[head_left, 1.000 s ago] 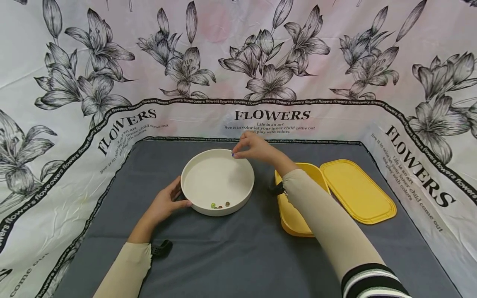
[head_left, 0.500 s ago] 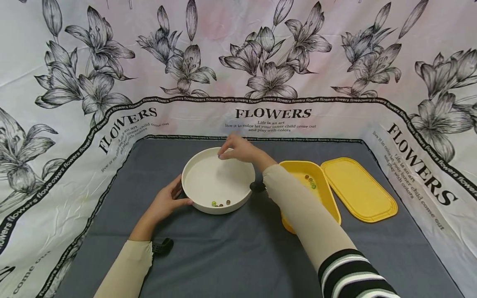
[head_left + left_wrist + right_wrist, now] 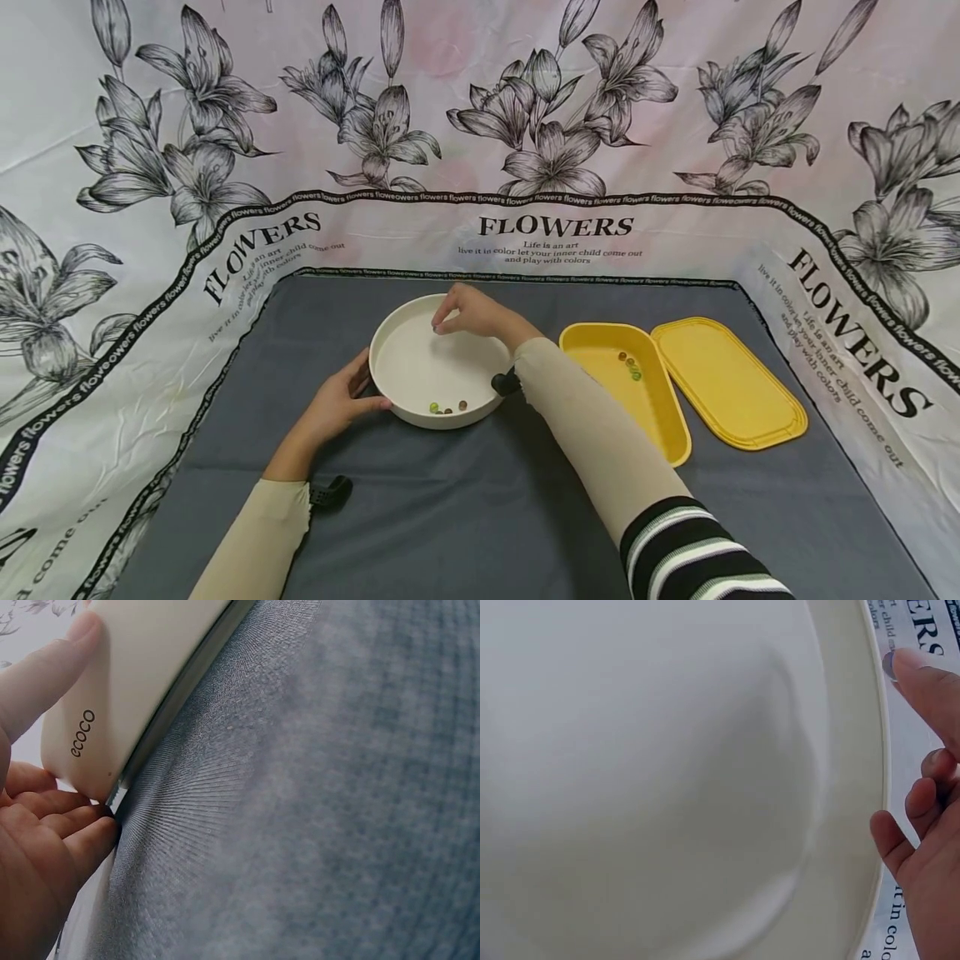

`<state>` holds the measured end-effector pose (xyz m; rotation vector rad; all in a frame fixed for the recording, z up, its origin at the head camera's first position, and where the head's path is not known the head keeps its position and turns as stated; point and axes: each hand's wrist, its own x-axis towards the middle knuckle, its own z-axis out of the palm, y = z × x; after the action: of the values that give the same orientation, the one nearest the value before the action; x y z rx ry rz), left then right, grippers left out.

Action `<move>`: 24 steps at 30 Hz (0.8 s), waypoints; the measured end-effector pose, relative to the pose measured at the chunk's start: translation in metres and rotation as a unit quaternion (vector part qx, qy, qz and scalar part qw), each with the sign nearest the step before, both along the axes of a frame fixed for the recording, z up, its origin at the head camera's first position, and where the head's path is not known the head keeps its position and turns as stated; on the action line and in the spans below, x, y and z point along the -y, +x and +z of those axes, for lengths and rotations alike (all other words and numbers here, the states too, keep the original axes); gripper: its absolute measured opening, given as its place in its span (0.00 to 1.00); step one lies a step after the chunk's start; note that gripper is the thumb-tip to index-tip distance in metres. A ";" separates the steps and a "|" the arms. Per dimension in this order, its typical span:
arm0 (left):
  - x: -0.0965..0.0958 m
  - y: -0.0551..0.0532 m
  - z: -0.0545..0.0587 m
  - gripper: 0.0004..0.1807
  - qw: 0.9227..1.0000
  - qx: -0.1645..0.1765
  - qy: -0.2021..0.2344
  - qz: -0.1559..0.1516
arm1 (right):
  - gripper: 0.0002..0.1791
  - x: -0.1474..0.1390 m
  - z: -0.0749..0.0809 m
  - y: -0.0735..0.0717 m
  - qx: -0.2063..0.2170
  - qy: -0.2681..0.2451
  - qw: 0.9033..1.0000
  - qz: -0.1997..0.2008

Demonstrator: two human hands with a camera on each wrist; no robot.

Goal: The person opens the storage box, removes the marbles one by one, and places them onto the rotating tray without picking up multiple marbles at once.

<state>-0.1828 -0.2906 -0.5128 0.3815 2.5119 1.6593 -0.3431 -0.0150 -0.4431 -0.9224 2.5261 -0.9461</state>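
A round cream tray (image 3: 442,358) stands on the grey cloth, with several green and brown marbles (image 3: 462,406) near its front wall. My left hand (image 3: 337,407) grips the tray's left side, thumb against the outer wall and fingers curled at its lower edge; the left wrist view shows the wall (image 3: 142,667) lettered "ecoco". Over the back part of the tray, my right hand (image 3: 474,315) pinches a small bluish-purple marble (image 3: 889,666) between thumb and index finger, mostly covered by the fingertips. Its other fingers curl loosely.
To the right of the tray lies an open yellow box (image 3: 611,337) with several brown and green marbles (image 3: 633,371) inside; my right sleeve (image 3: 600,425) covers part of it. A flat yellow lid (image 3: 731,383) lies beside the box. Flower-printed cloth (image 3: 555,167) rises behind.
My right hand has moved left with the marble, from the tray's back right rim to over its inside. More of the yellow box shows. My left hand has stayed on the tray.
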 end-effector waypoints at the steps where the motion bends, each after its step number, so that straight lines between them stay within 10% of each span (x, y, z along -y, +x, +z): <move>1: 0.000 0.000 0.001 0.60 1.000 0.000 -0.001 0.001 | 0.07 0.001 -0.001 0.000 -0.004 0.003 1.000 0.002; 16: 0.002 -0.003 -0.004 0.60 1.000 -0.003 -0.001 0.002 | 0.10 0.001 -0.002 -0.001 -0.005 0.023 1.000 0.015; 24: 0.001 -0.001 -0.005 0.60 1.000 -0.004 -0.004 0.003 | 0.11 -0.012 0.024 0.003 -0.041 0.017 0.998 0.033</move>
<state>-0.1836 -0.2921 -0.5183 0.3798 2.5273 1.6527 -0.3402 -0.0027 -0.4187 -1.0472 2.5548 -0.8592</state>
